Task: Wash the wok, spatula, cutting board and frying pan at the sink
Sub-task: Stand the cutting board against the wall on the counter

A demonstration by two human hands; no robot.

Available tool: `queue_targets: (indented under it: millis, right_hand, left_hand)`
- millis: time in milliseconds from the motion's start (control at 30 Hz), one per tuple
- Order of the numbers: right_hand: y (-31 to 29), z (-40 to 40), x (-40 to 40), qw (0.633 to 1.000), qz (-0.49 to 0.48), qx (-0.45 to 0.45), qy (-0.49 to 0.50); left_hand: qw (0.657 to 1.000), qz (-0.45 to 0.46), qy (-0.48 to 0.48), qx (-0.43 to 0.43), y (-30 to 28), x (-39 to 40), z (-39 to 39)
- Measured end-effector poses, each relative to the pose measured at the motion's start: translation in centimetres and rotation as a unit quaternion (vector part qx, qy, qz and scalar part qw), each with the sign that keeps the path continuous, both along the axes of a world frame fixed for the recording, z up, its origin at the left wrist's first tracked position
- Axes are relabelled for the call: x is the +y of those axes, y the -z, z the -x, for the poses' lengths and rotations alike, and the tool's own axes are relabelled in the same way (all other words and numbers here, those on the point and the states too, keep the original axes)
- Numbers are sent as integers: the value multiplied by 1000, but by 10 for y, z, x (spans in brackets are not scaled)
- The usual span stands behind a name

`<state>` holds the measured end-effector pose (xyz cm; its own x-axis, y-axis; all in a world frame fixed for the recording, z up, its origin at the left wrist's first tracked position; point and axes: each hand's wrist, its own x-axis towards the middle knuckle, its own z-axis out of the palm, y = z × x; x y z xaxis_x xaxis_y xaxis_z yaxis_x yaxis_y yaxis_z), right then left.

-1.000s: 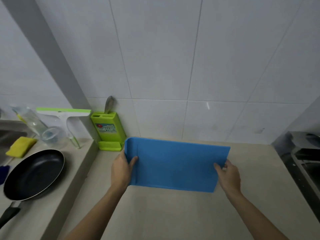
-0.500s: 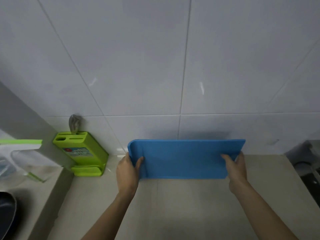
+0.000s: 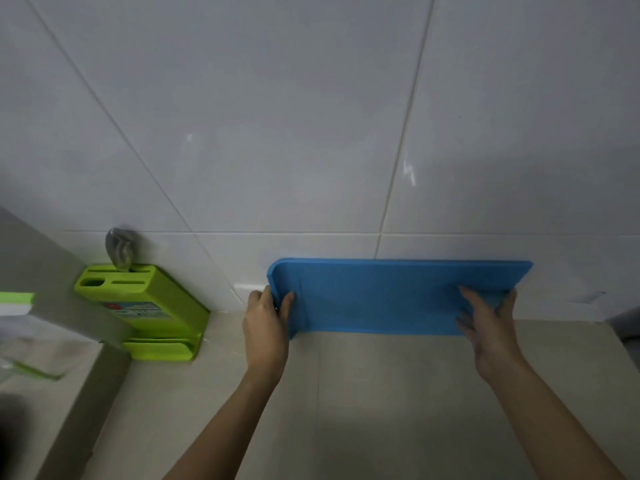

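- The green knife block (image 3: 145, 306) stands on the worktop (image 3: 381, 410) against the tiled wall (image 3: 311, 116); one grey handle (image 3: 119, 251) sticks up out of a slot, while its other slots show nothing in them.
- The blue cutting board (image 3: 388, 296) stands on its long edge on the worktop, its top edge leaning at the wall, to the right of the knife block.
- The left hand (image 3: 265, 327) grips the board's rounded left end, thumb on the front face and fingers curled behind.
- The right hand (image 3: 491, 323) grasps the right end, thumb across the front face and fingers wrapped round the edge.
- At the far left edge, a green and white object (image 3: 15, 303) shows only in part, blurred, on the raised ledge (image 3: 52, 382).
- Nothing stands between the board and the wall that can be seen.
- Compared with a second ago, the board is more upright and closer to the wall, and the frying pan, sponge and glass have passed out of view on the left.
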<state>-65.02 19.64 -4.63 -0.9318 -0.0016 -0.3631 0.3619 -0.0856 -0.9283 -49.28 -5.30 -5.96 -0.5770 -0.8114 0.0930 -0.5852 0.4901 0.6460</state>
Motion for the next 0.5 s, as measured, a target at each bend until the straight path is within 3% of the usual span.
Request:
queue_targets:
  millis: [267,367,500]
  right_hand:
    - [5,-27,23,998,17,-28,-52]
    - [20,-68,38,993,-30,-59,-94]
    - [34,-141,31,950,-134,-49,-278]
  left_hand:
    - [992,-112,36,38,15,-9,-26]
    - [990,-85,101,-51,26,-1,-72]
    - [959,-40,203,-192,23,11,-130]
